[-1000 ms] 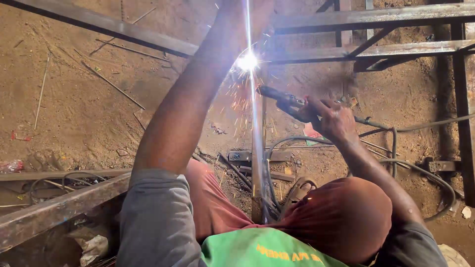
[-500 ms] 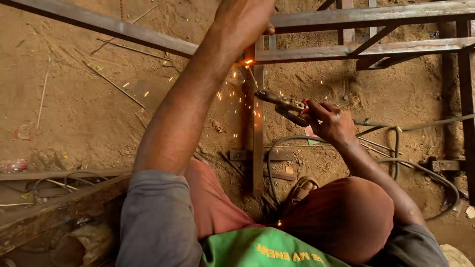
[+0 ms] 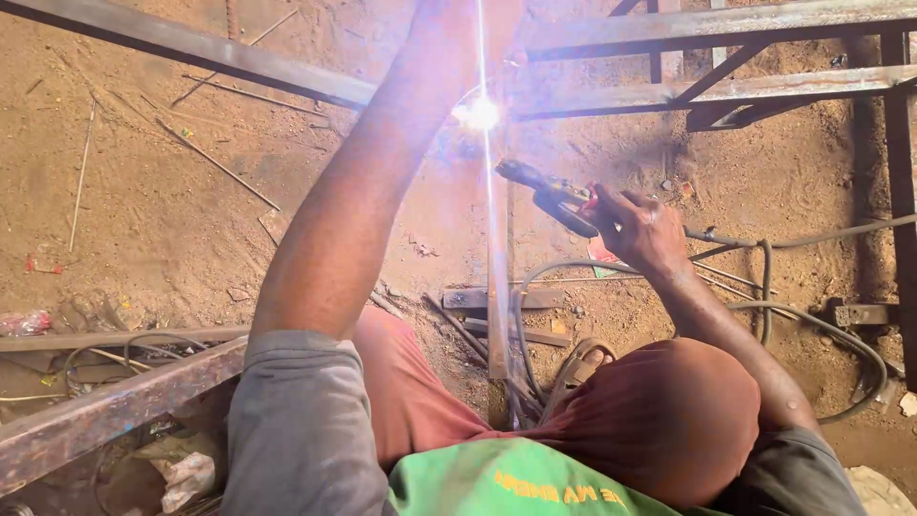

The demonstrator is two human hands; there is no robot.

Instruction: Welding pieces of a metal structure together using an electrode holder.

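My right hand [image 3: 645, 229] grips a welding electrode holder [image 3: 554, 201], its tip pointing left toward a bright white arc [image 3: 478, 115]. The arc burns where an upright steel bar [image 3: 497, 287] meets a horizontal steel frame [image 3: 716, 91]. My left arm reaches up along the bar, and my left hand [image 3: 463, 29] closes around its top, partly washed out by glare. A cable [image 3: 831, 334] runs from the holder off to the right across the ground.
Dirt ground lies below with thin metal rods [image 3: 215, 162] scattered at left. A rusty steel beam [image 3: 115, 406] crosses the lower left above wires and rags. Short steel offcuts [image 3: 478, 298] lie at the bar's base beside my sandalled foot [image 3: 583, 363].
Half a second ago there were only scattered sparks; now the arc flares bright again at the joint. Both hands stay in about the same places.
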